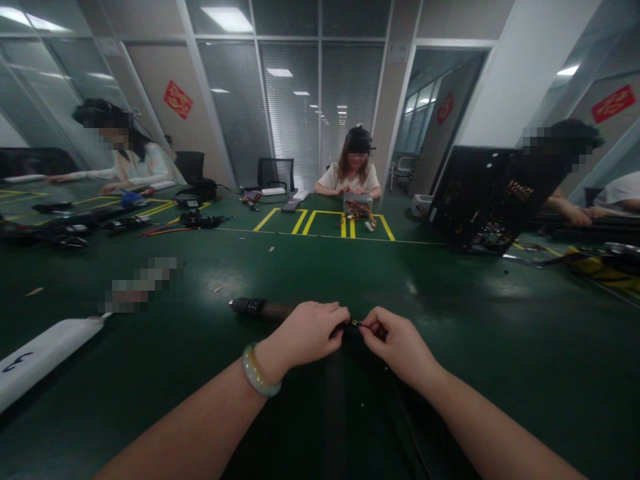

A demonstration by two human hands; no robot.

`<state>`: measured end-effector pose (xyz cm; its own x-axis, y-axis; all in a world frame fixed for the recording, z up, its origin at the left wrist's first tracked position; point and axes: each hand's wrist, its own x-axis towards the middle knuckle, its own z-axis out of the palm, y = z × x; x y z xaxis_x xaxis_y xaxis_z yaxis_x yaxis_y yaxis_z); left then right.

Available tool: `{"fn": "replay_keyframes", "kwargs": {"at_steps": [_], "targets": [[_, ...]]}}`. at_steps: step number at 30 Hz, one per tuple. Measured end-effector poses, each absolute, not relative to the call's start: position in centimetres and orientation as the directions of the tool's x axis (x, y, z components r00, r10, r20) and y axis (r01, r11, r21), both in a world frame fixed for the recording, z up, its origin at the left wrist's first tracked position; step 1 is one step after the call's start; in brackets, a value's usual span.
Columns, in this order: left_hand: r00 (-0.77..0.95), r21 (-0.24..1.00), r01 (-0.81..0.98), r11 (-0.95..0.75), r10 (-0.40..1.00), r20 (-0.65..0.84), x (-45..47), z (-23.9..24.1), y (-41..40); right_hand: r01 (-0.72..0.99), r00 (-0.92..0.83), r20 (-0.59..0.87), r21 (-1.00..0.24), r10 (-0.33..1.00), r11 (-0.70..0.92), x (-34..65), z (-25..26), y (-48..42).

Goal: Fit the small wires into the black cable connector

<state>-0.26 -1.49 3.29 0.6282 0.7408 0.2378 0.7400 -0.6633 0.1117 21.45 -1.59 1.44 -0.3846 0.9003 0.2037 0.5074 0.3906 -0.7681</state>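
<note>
Two hands are meeting low in the centre of the frame, over a green table [320,267].
A black open metal case [480,200] is leaning at the right, and another person [354,175] is sitting across the table, top centre. A dark-handled tool [260,309] is lying just behind the left hand [307,333], which is curling shut on a small dark part [356,323]. The right hand [397,343] is pinching the part's yellowish tip between thumb and forefinger.
</note>
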Motion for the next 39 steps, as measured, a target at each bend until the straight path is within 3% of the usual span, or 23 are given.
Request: {"fn": "replay_keyframes", "kwargs": {"at_steps": [4,20,25,33,39], "targets": [[0.641,0.121,0.721,-0.683,0.723,0.259,-0.4,2.8,-1.3,0.626,-0.408,0.082,-0.7,0.909,0.344,21.2,1.0,-1.2],[0.638,0.102,0.732,-0.673,0.731,0.24,-0.2,4.0,-2.0,0.757,-0.378,0.081,-0.547,0.922,0.359,20.1,0.8,-1.5],[0.631,0.113,0.742,-0.661,0.746,0.215,-0.1,4.0,-2.0,0.733,-0.372,0.09,-0.582,0.924,0.352,20.0,0.9,-1.5],[0.624,0.136,0.744,-0.654,0.753,0.209,-0.3,3.7,-1.8,0.603,-0.371,0.054,-0.746,0.927,0.284,20.5,0.8,-1.5],[0.608,0.197,0.743,-0.64,0.768,0.201,-0.3,4.0,-2.0,0.599,-0.345,0.069,-0.751,0.936,0.276,20.8,0.5,-1.2]]}}
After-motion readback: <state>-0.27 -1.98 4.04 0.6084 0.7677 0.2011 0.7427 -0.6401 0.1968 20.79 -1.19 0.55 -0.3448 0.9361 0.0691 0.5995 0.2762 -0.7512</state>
